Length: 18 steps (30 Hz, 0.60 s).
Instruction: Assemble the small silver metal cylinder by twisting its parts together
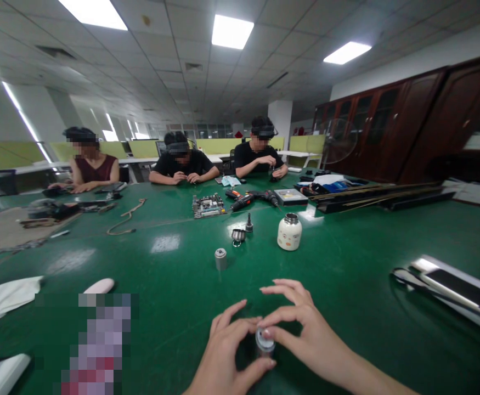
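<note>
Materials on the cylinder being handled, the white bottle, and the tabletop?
Handled cylinder: probably metal, silver-grey with a paler top.
White bottle: smooth printed body, base material unclear; its bare neck looks like steel, from the silvery shine.
Tabletop: glossy green, perhaps a coating or mat; it shows bright light reflections.

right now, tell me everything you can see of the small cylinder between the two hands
The small cylinder looks metallic: grey sides, paler round top with a dark spot. It stands roughly upright over the green table, its base unclear. The left hand curls around it; the thumb of the right hand touches its top.
</note>
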Motion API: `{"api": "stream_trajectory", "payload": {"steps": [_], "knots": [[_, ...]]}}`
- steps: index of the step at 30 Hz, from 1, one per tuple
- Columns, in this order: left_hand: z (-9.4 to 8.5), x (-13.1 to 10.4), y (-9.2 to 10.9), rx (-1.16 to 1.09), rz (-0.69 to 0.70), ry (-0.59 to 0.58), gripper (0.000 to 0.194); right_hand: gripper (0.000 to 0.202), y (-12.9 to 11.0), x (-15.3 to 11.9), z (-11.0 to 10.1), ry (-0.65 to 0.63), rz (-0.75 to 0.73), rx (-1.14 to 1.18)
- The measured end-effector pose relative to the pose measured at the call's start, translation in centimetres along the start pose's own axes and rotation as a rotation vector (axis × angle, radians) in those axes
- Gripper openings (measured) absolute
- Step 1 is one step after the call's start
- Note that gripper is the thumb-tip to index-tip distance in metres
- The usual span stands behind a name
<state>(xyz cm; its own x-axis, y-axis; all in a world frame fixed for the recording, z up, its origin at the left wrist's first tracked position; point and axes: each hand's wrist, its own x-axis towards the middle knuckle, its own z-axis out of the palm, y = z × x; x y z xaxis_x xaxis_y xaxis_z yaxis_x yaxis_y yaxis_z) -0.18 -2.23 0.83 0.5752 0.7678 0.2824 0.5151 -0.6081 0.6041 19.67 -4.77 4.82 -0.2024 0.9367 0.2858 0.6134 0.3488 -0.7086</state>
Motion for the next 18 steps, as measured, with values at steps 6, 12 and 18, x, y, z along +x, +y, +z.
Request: {"api": "stream_trajectory", "payload": {"steps": [6,12,18], "knots": [[0.1,-0.1,-0.2,-0.02,0.003,-0.008,0.032,0.007,0.1,-0.1,0.5,0.022,-0.002,-0.009],[0.4,-0.3,-0.8,-0.014,0.025,0.032,0.047,0.006,0.4,-0.3,1.0,-0.01,0.008,0.059],[-0.6,0.0,-0.3,-0.125,0.083,0.177,0.104,0.031,1.7,-0.7,1.9,0.024,0.034,0.297]]}}
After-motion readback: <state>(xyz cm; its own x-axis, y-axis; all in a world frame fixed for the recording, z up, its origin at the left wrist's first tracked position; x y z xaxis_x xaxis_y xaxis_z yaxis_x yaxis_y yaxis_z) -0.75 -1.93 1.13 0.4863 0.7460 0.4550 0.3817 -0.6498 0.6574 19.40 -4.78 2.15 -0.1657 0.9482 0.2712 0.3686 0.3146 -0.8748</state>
